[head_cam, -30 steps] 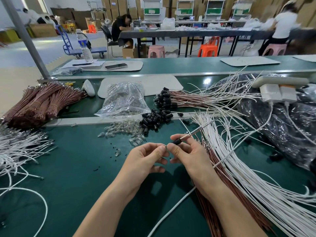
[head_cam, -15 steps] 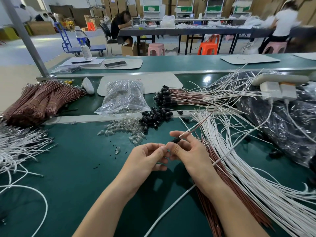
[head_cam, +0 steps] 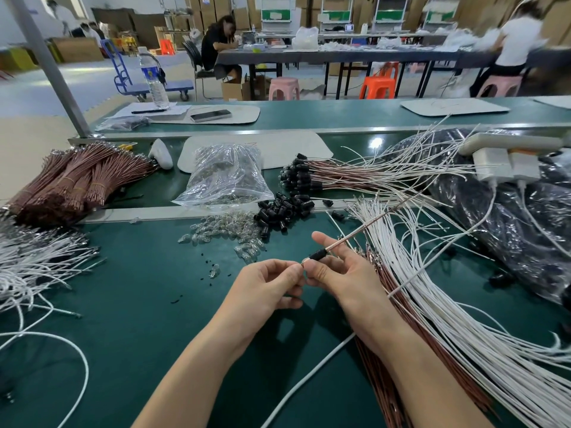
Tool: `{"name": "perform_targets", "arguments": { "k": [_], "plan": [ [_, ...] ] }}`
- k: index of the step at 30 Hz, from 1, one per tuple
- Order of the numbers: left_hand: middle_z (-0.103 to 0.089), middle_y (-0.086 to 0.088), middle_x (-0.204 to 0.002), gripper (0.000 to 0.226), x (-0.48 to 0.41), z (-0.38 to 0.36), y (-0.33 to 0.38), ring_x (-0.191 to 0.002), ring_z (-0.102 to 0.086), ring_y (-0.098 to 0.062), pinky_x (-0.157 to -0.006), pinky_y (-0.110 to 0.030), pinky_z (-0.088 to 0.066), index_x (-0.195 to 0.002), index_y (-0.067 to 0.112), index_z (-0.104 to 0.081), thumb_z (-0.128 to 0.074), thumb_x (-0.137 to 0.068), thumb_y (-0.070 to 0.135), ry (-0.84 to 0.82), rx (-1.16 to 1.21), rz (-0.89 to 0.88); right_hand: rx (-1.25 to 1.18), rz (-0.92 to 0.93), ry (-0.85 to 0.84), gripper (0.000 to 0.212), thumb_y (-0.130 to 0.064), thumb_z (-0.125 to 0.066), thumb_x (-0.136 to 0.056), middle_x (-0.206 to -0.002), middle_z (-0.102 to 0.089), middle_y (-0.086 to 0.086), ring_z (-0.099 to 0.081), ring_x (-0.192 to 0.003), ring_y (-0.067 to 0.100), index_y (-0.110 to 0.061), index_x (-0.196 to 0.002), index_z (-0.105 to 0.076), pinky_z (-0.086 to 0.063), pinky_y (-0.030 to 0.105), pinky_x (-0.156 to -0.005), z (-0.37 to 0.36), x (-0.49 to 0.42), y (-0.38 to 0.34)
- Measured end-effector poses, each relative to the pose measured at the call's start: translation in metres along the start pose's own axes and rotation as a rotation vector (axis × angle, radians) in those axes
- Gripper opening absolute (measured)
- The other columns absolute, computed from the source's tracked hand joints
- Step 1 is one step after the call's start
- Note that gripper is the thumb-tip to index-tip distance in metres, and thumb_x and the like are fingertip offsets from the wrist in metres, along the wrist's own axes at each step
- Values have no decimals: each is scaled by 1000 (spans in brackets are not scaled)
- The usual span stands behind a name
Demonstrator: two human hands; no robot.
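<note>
Likely threading wire through sleeve. Right hand grips sleeve; left hand pinches wire tip beside sleeve. Next: pull straight, seat.

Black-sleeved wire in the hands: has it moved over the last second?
No. The black-sleeved wire, pinched between left hand and right hand, keeps the same gap below-right of the loose black caps.
</note>
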State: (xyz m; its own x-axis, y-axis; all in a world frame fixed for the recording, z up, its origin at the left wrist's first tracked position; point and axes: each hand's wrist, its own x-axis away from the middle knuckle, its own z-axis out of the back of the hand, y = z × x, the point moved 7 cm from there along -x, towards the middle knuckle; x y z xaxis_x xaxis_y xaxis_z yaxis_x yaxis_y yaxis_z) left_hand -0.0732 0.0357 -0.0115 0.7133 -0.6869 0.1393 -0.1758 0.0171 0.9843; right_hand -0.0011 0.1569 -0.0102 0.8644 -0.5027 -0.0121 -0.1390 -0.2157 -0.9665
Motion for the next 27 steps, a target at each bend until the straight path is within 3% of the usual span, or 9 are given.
{"name": "perform_targets", "arguments": {
  "k": [4,11,27],
  "plan": [
    [-73,3,-78,9,2,1,11,-71,-66,-10,-68,-27,-59,-95,13,-73,-66,-97,18,62,-168,-160,14,-17,-22,58,-27,-78,-76,-82,-73,-2,-70,-79,12,-30,-131,-58,-55,20,-73,-2,3,-2],
    [-72,3,-78,7,3,1,12,-72,-66,-9,-67,-27,-60,-94,9,-72,-66,-96,13,64,-172,-155,8,9,6,52,-10,-75,-87,-77,-68,-3,-69,-79,8,-32,-131,-58,-54,19,-70,1,2,-3],
    [-73,1,-77,9,4,-1,12,-69,-65,-9,-67,-24,-58,-95,9,-74,-65,-96,11,65,-144,-139,51,44,20,48,-8,-74,-89,-77,-71,-3,-71,-80,12,-33,-127,-61,-56,22,-72,1,2,-4]
  ]
}}
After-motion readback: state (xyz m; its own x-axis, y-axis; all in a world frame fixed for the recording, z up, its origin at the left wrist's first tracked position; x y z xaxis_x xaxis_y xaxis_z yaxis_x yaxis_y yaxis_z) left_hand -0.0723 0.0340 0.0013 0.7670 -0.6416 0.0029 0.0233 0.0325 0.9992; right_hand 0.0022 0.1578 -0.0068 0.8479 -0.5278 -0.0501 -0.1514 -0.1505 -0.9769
